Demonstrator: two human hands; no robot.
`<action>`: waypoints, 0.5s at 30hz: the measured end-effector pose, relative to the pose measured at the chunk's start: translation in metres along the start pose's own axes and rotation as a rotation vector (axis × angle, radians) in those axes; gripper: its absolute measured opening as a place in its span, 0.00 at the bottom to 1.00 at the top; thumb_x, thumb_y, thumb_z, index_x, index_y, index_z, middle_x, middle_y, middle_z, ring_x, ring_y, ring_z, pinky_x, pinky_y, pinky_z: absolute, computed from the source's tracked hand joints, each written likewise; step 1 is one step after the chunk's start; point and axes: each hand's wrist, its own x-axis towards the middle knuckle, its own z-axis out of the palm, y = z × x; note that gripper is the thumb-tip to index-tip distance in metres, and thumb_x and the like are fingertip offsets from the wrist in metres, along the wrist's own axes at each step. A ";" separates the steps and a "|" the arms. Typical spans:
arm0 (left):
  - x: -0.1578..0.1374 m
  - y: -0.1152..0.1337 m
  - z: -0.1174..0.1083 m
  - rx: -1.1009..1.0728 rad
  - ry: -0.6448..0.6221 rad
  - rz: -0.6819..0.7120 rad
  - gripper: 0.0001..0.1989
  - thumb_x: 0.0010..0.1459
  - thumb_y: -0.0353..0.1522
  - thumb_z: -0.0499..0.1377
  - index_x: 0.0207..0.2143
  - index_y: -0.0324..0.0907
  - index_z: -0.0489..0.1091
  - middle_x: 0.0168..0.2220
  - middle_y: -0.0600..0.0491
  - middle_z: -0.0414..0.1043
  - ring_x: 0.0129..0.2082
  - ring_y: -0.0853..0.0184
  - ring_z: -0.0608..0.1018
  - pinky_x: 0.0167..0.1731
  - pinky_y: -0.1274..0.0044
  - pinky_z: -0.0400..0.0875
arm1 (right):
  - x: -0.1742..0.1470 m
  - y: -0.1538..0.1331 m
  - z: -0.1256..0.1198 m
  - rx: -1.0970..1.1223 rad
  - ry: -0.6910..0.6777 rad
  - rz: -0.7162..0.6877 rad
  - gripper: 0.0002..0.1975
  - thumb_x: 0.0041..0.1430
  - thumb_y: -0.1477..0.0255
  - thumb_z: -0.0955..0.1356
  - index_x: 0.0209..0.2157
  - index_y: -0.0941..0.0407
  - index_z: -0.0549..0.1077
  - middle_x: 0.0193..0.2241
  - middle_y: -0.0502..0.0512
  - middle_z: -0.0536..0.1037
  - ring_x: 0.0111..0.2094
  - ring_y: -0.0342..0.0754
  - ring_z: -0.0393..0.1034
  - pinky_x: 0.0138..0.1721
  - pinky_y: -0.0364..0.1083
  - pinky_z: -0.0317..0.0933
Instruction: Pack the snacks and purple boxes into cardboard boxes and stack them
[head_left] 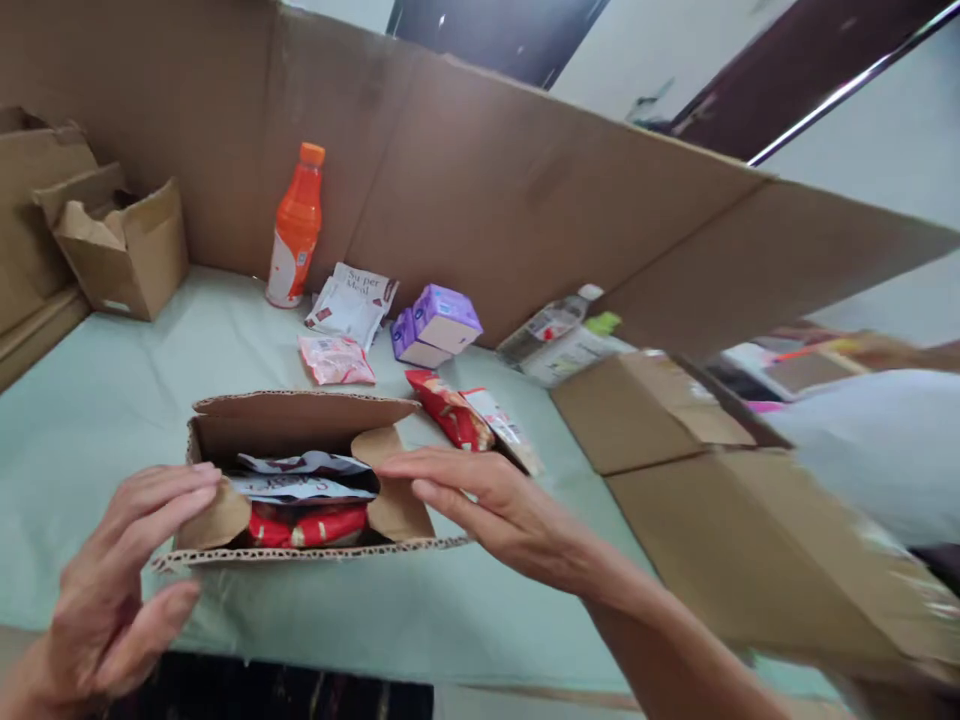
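Note:
In front of me stands an uncovered cardboard box (pixel 270 408), its long flaps raised or folded out. Inside it are silver-white packets (pixel 300 487) and a red packet (pixel 330 525). My left hand (pixel 120 580) touches the box's left short flap (pixel 217 515) with its fingertips, the thumb held apart. My right hand (pixel 487 500) lies with fingers stretched over the right short flap (pixel 397 510). Neither hand grasps anything. Just behind the box lie a pink packet (pixel 336 360) and a red snack packet (pixel 452 412).
An orange bottle (pixel 296 230), white pouches (pixel 351 305) and purple cartons (pixel 439 325) stand along the cardboard wall (pixel 465 170). Clear bottles (pixel 559 335) lie right of them. A small box (pixel 135 250) is at left, large boxes (pixel 720 540) at right. A person's white sleeve (pixel 877 450) shows beyond.

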 end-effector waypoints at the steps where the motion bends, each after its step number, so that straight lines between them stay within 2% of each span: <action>1: 0.002 0.004 0.002 0.009 -0.015 0.041 0.21 0.67 0.32 0.57 0.62 0.53 0.69 0.54 0.53 0.78 0.54 0.60 0.79 0.57 0.65 0.74 | 0.000 0.001 0.003 0.035 -0.011 0.014 0.17 0.74 0.66 0.62 0.53 0.52 0.80 0.50 0.55 0.84 0.51 0.51 0.80 0.51 0.49 0.75; 3: 0.005 0.009 0.007 0.024 0.001 0.045 0.22 0.65 0.25 0.58 0.59 0.48 0.70 0.49 0.53 0.79 0.51 0.61 0.79 0.57 0.67 0.73 | 0.003 0.003 0.002 0.072 0.045 0.024 0.17 0.74 0.65 0.62 0.52 0.52 0.81 0.47 0.55 0.85 0.49 0.51 0.81 0.49 0.49 0.76; 4: 0.006 0.012 0.010 0.030 0.028 0.000 0.21 0.65 0.25 0.58 0.59 0.48 0.70 0.49 0.54 0.79 0.50 0.62 0.79 0.56 0.68 0.73 | 0.005 0.003 0.001 0.065 0.127 0.011 0.16 0.74 0.66 0.63 0.51 0.51 0.81 0.47 0.55 0.85 0.49 0.51 0.80 0.51 0.50 0.75; 6: 0.007 0.015 0.015 0.037 0.086 -0.085 0.23 0.66 0.27 0.59 0.62 0.50 0.68 0.53 0.53 0.76 0.52 0.61 0.79 0.55 0.68 0.75 | 0.013 0.002 -0.003 0.015 0.348 -0.020 0.14 0.72 0.67 0.65 0.52 0.51 0.79 0.52 0.56 0.82 0.55 0.52 0.77 0.56 0.53 0.72; 8: 0.006 0.017 0.018 0.065 0.142 -0.133 0.27 0.66 0.29 0.61 0.66 0.52 0.64 0.62 0.51 0.69 0.60 0.57 0.74 0.61 0.64 0.72 | 0.022 0.001 -0.005 -0.043 0.506 -0.042 0.19 0.71 0.64 0.66 0.61 0.49 0.74 0.62 0.57 0.75 0.61 0.55 0.71 0.61 0.57 0.68; 9: 0.006 0.017 0.018 0.088 0.161 -0.144 0.29 0.65 0.30 0.61 0.67 0.53 0.62 0.66 0.50 0.64 0.64 0.54 0.70 0.65 0.60 0.68 | 0.026 0.001 -0.005 -0.062 0.506 -0.057 0.23 0.71 0.62 0.67 0.65 0.48 0.70 0.65 0.57 0.72 0.63 0.56 0.69 0.61 0.58 0.67; 10: 0.006 0.017 0.018 0.117 0.172 -0.149 0.30 0.65 0.31 0.61 0.68 0.53 0.61 0.69 0.50 0.60 0.68 0.52 0.66 0.68 0.57 0.63 | 0.028 0.001 -0.003 -0.073 0.445 -0.086 0.25 0.72 0.60 0.66 0.67 0.48 0.67 0.66 0.58 0.71 0.63 0.57 0.69 0.61 0.59 0.67; 12: 0.006 0.015 0.016 0.169 0.154 -0.156 0.31 0.66 0.32 0.61 0.69 0.54 0.58 0.73 0.51 0.54 0.71 0.51 0.61 0.70 0.55 0.58 | 0.028 0.005 0.006 -0.097 0.224 -0.184 0.24 0.74 0.58 0.62 0.66 0.49 0.69 0.63 0.59 0.74 0.61 0.57 0.71 0.60 0.59 0.67; 14: 0.006 0.010 0.013 0.189 0.066 -0.134 0.27 0.68 0.32 0.58 0.68 0.54 0.61 0.72 0.52 0.56 0.71 0.53 0.62 0.69 0.56 0.60 | 0.019 0.010 0.018 -0.144 0.052 -0.278 0.25 0.76 0.56 0.59 0.65 0.51 0.70 0.61 0.61 0.76 0.62 0.58 0.70 0.61 0.61 0.65; 15: 0.006 0.008 0.012 0.183 0.010 -0.109 0.25 0.69 0.32 0.56 0.66 0.53 0.62 0.70 0.53 0.60 0.70 0.54 0.62 0.68 0.57 0.62 | 0.013 0.013 0.024 -0.178 0.028 -0.311 0.27 0.75 0.54 0.58 0.67 0.52 0.68 0.62 0.63 0.74 0.65 0.59 0.67 0.62 0.62 0.63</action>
